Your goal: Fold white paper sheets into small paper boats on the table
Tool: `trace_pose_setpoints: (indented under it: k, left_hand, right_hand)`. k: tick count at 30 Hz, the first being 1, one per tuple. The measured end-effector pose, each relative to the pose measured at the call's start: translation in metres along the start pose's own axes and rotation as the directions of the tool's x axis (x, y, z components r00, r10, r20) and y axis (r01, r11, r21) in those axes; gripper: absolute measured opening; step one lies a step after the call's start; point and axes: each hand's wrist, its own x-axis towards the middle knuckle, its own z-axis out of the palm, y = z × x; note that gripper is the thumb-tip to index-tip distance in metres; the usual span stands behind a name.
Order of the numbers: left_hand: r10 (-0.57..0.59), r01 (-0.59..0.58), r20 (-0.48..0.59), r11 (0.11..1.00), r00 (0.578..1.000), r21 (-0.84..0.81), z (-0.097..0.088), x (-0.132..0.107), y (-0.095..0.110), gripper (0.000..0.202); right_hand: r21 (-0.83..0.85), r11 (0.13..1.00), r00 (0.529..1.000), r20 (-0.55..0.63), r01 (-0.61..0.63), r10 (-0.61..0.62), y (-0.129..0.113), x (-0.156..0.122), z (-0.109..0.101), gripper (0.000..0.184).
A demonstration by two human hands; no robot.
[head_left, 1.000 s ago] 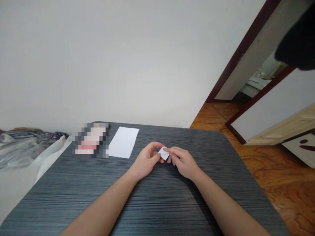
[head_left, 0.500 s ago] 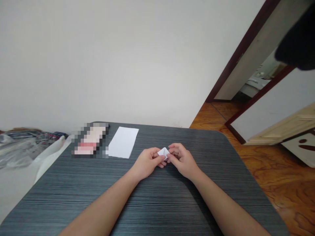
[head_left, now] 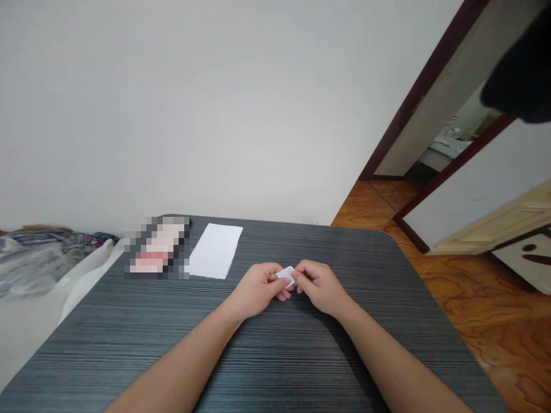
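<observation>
A small folded piece of white paper (head_left: 287, 274) is pinched between both hands just above the dark striped table (head_left: 267, 355). My left hand (head_left: 257, 289) grips its left side with thumb and fingers closed. My right hand (head_left: 321, 285) holds the right side, fingers curled over the paper. Most of the paper is hidden by the fingertips.
A stack of white paper sheets (head_left: 216, 250) lies at the back of the table, beside a blurred rectangular object (head_left: 157, 248). Plastic bags and cloth (head_left: 38, 258) sit off the table's left. A wooden floor and doorway (head_left: 434, 160) are on the right.
Both hands have closed in tighter on the small paper and dropped slightly toward me; less of the paper shows now.
</observation>
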Motion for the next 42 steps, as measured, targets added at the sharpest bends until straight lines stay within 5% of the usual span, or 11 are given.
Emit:
trace_pose_setpoints:
  k: [12, 25, 34, 42]
  left_hand:
    - [-0.019, 0.015, 0.038, 0.996, 0.999, 0.084, 0.0021, -0.0020, 0.0047, 0.021]
    - [0.028, -0.028, 0.005, 0.997, 1.000, 0.073, 0.0009, -0.0025, 0.0035, 0.037]
    - [0.033, -0.033, 0.001, 0.994, 0.999, 0.107, 0.0001, -0.0013, 0.0012, 0.034]
    - [0.017, -0.014, -0.038, 0.998, 0.999, 0.061, 0.0018, -0.0032, 0.0038, 0.032]
  right_hand:
    - [-0.057, 0.997, 0.998, -0.030, 0.059, -0.061, -0.0008, 0.0019, -0.0008, 0.017]
    - [0.225, 0.970, 0.996, 0.037, -0.093, 0.087, 0.0016, 0.0018, 0.0010, 0.016]
    - [-0.001, 0.999, 0.999, 0.037, -0.039, 0.039, -0.0034, 0.0014, -0.0044, 0.023]
    - [0.044, 0.998, 0.997, 0.059, -0.043, 0.040, 0.0030, 0.0010, 0.0014, 0.017]
